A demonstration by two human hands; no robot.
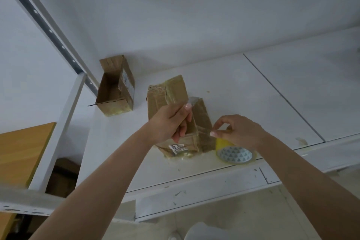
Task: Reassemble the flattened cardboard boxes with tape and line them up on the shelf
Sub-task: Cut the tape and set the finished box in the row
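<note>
On the white shelf (243, 87) the left hand (171, 122) grips a cardboard box (171, 91) whose long axis runs away toward the wall. The right hand (239, 131) pinches clear tape (206, 130) at its near right side, just above the tape roll (235, 155). A second open box (115, 87) stands well apart on the left.

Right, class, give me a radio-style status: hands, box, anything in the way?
Left hand grips box on shelf. Right hand pinches tape end. Tape roll beside box, by shelf edge. Open box stands apart, left.
</note>
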